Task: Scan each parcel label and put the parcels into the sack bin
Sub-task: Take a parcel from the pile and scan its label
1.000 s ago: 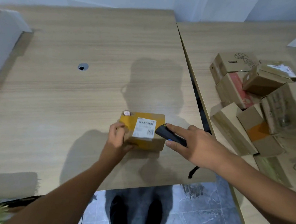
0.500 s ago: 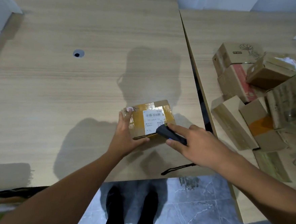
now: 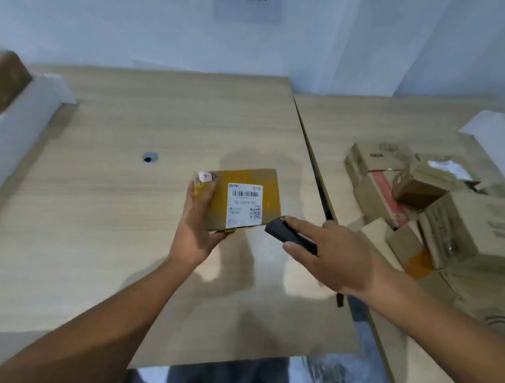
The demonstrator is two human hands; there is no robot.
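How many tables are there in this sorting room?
2: the left table, beneath the labelled parcel, and the right table, bearing the pile of boxes. Others may lie out of view.

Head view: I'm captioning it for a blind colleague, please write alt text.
A left hand holds a small parcel, label up, over a wooden table while the right hand points a black scanner at it. More boxes lie piled at right.
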